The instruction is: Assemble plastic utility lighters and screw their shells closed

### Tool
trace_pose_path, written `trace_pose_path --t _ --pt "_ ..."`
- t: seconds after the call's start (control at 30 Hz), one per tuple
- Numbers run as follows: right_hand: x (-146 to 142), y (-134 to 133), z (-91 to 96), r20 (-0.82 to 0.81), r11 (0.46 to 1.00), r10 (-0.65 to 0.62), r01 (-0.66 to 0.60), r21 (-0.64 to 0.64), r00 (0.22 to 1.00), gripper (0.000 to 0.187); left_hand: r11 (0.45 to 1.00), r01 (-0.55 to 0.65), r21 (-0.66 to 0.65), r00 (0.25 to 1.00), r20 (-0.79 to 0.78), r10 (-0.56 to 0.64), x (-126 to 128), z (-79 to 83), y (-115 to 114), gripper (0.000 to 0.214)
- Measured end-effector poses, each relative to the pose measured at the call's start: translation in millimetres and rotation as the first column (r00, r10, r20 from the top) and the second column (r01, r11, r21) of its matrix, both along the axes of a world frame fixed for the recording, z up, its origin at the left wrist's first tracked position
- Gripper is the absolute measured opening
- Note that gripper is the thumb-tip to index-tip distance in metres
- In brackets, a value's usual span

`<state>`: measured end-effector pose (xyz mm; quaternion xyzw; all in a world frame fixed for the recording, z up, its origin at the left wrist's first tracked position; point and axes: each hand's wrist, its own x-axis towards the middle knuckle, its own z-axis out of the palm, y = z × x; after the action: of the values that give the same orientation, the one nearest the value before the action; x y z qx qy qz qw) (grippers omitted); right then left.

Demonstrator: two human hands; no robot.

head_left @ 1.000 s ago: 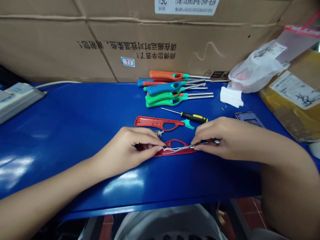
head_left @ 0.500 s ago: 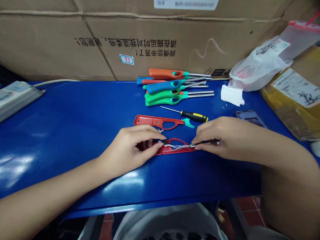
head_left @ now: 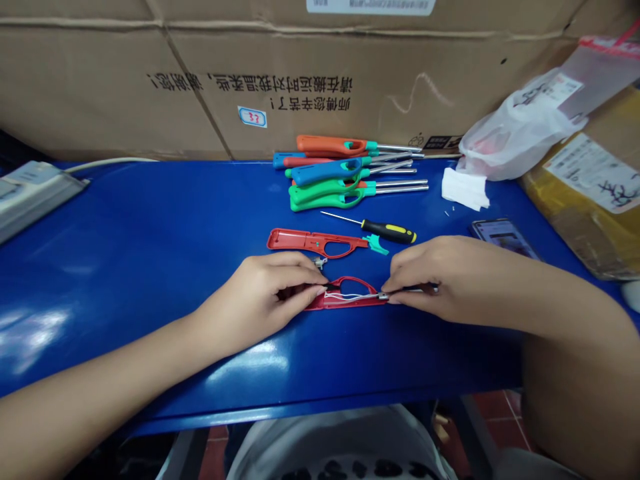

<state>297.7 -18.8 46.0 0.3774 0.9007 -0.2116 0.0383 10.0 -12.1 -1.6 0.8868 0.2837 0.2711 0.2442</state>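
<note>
On the blue bench (head_left: pixel 150 233), near its middle, lies the lower red shell (head_left: pixel 350 304), and white wires (head_left: pixel 353 296) run along it. Half a second ago the thumb and finger of the left hand (head_left: pixel 267 287) stood a little apart; now they have come together on a small black part (head_left: pixel 334 287), near the left end of the wires. The right hand (head_left: pixel 435 277) has hardly moved and pinches a metal tube (head_left: pixel 383 297) at the right end of the shell. Probably this means that the black part is being settled into its seat while the tube is kept steady, and that the work inside the shell is not yet finished.

By count, the red shells are two, because an upper shell (head_left: pixel 315 243) with one teal tip (head_left: pixel 376 245) lies behind. One small metal part (head_left: pixel 319 263) is just beside the left fingers. Further back there is one screwdriver (head_left: pixel 383 230), then a pile of at least six lighters (head_left: pixel 325 175); their overlapping hides the exact number. To the right are one phone (head_left: pixel 503 237), one white paper (head_left: pixel 465 189) and two tiny bits (head_left: pixel 447 213).
</note>
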Motion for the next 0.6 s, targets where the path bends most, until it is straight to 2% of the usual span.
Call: trace_pose_path --t 0.23,0.43,0.6 --pt "-0.5 -1.1 -0.5 0.014 1.0 0.017 -0.017 0.007 1.0 0.022 0.998 0.0 0.064 0.999 -0.043 0.002 -0.4 2.4 -3.2 0.016" --pt "-0.5 -2.9 -2.5 -0.005 0.998 -0.018 0.018 0.053 1.0 0.02 0.996 -0.007 0.083 0.998 -0.056 0.011 -1.5 3.1 -2.4 0.016" --pt "-2.7 -1.1 -2.7 -0.021 0.997 0.017 -0.015 0.081 1.0 0.023 0.996 -0.029 0.089 0.997 -0.066 0.035 -3.0 2.6 -1.0 0.016"
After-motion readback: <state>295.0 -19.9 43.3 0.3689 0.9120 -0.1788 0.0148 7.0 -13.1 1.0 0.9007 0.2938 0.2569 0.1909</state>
